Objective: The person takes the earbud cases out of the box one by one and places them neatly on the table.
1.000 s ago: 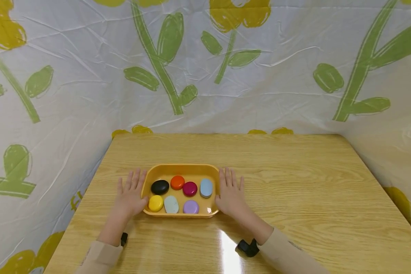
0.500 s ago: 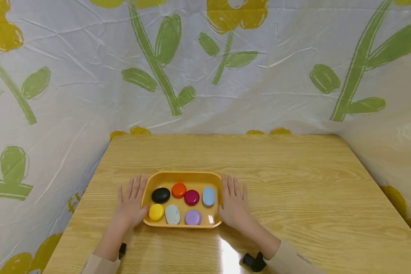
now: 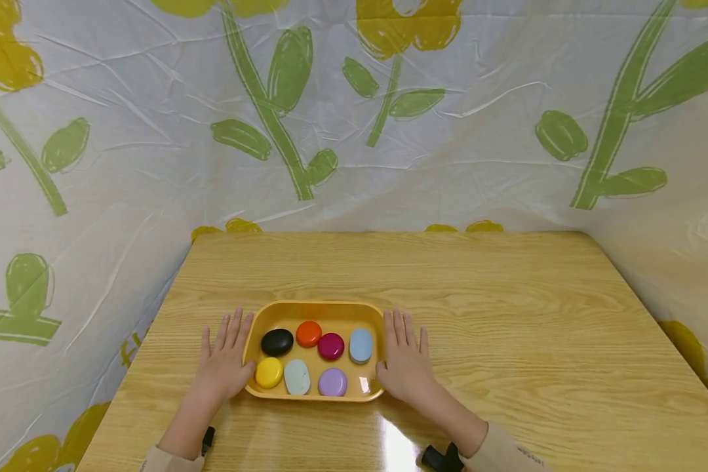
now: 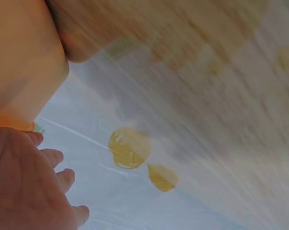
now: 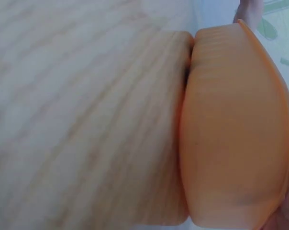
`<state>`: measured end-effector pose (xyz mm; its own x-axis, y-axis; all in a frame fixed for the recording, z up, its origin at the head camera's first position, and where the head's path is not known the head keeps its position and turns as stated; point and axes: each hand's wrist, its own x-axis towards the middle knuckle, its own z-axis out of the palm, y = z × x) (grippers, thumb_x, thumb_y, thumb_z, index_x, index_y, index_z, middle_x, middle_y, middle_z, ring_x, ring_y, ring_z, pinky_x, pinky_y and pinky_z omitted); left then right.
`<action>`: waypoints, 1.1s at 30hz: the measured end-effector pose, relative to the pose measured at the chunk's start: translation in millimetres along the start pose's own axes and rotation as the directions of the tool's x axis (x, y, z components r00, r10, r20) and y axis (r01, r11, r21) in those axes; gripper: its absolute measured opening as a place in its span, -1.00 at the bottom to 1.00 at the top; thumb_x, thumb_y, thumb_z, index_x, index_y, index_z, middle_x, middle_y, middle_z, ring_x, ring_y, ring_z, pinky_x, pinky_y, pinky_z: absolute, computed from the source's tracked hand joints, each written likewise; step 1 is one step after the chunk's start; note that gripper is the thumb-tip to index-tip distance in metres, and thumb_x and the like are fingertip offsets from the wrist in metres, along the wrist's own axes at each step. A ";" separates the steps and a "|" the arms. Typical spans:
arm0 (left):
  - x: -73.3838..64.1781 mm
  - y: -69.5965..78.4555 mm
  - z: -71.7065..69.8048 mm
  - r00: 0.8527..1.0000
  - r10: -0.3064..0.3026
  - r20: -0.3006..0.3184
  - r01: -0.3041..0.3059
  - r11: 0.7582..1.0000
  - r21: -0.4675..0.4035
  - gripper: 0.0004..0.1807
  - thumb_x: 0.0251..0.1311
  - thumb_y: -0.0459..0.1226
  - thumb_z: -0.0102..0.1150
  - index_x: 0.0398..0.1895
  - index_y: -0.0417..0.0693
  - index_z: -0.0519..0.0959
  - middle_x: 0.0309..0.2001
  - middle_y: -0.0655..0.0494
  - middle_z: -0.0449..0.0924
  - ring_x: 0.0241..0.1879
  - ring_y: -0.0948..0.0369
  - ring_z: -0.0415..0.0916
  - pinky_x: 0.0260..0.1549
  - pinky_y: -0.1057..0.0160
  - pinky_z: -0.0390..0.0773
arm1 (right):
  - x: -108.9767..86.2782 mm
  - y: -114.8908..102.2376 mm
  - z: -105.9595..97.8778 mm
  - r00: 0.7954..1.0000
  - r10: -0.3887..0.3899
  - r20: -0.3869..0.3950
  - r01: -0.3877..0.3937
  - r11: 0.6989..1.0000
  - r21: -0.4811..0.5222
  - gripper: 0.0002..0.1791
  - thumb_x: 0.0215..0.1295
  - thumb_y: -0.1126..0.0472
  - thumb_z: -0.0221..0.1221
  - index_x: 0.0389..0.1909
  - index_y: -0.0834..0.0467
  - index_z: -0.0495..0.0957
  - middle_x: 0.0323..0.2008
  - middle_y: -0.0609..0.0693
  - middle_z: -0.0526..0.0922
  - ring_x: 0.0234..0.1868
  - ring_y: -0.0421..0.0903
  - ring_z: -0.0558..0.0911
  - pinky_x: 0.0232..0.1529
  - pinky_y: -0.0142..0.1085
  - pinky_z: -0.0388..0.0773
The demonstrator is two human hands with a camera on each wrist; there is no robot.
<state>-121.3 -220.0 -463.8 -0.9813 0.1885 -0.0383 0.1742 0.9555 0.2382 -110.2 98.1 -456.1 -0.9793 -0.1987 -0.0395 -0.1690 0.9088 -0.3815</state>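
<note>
Orange tray (image 3: 337, 317) sits between both hands (image 3: 223, 367) (image 3: 409, 368), seemingly touching them.

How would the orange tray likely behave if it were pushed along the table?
Probably fairly stiff: the tray shows no visible bend between the left hand and right hand. It seems unlikely to tip, being low and broad on the table. The loose pieces inside might slide, since their surfaces look glossy.
</note>
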 end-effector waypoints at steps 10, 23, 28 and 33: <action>1.1 -0.5 1.1 1.000 -0.011 0.017 0.011 1.000 -0.005 -0.16 0.15 -0.17 -0.04 0.44 -0.09 -0.18 0.44 -0.12 -0.32 0.40 -0.10 -0.38 0.24 -0.21 -0.49 | 21.5 -4.4 -10.0 0.935 -0.236 -0.267 0.250 0.968 0.021 -0.27 0.09 0.09 0.19 0.29 0.13 0.18 0.30 0.27 0.14 0.31 0.22 0.14 0.23 0.22 0.03; 0.8 -0.9 0.8 1.000 -0.015 0.018 0.016 1.000 -0.003 -0.17 0.16 -0.16 -0.06 0.44 -0.07 -0.18 0.44 -0.12 -0.32 0.40 -0.10 -0.37 0.23 -0.23 -0.45 | 44.3 -30.1 -9.9 0.754 -0.657 0.016 0.650 0.741 -0.172 -0.47 0.18 0.16 0.11 0.22 -0.03 0.31 0.18 0.15 0.32 0.23 0.05 0.29 0.21 -0.03 0.22; 1.1 -2.1 1.7 1.000 -0.017 0.020 0.017 1.000 -0.022 -0.17 0.16 -0.17 -0.06 0.44 -0.06 -0.19 0.44 -0.11 -0.34 0.40 -0.11 -0.38 0.23 -0.21 -0.51 | 53.4 -35.4 0.3 0.712 -0.688 0.141 0.698 0.670 -0.254 -0.50 0.20 0.09 0.10 0.20 -0.16 0.33 0.19 0.09 0.32 0.19 0.01 0.32 0.19 -0.09 0.26; 1.3 -2.0 1.6 1.000 -0.019 0.023 0.019 0.999 -0.032 -0.17 0.16 -0.17 -0.05 0.45 -0.07 -0.19 0.44 -0.11 -0.34 0.39 -0.11 -0.39 0.22 -0.20 -0.54 | 60.5 -37.6 12.8 0.696 -0.696 0.174 0.710 0.630 -0.315 -0.55 0.23 0.03 0.08 0.16 -0.24 0.36 0.18 0.07 0.34 0.15 -0.01 0.36 0.17 -0.12 0.29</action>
<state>-122.8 -221.3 -465.9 -0.9823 0.1757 -0.0647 0.1525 0.9512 0.2683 -161.7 47.2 -455.9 -0.5445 -0.8352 0.0770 -0.8366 0.5474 0.0223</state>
